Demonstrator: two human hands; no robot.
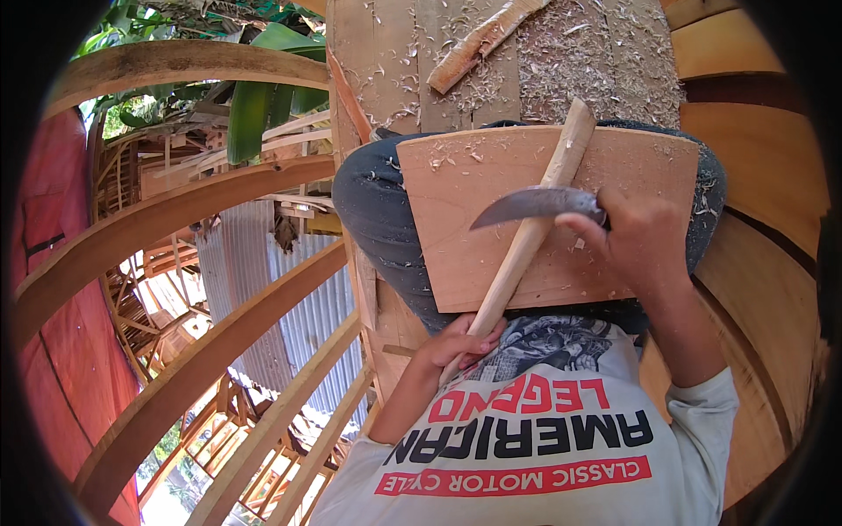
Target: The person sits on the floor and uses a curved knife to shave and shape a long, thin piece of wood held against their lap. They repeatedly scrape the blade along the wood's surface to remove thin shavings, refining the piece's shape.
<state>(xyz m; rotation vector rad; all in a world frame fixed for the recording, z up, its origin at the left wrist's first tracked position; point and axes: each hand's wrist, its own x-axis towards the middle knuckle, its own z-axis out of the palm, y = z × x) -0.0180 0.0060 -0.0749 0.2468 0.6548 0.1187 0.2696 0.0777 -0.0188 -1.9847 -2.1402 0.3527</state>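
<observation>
My left hand [456,344] is closed around the near end of a pale wooden stick [521,252], close to my shirt. The stick slants away to the right, over a flat tan board [478,254] lying across my lap. In my right hand [645,232] is a knife [533,204] with a curved, dark grey blade. Its blade lies across the stick around mid-length, the tip pointing left. The knife's handle is hidden inside my fist, and my right thumb stretches along toward the blade.
Beyond my knees, plank flooring [390,61] is strewn with wood shavings [570,70]. A rough piece of wood [482,48] lies there. Curved wooden slats [175,206] run along the left, with corrugated metal sheets [263,280] below. Wide wooden boards [745,167] curve along the right.
</observation>
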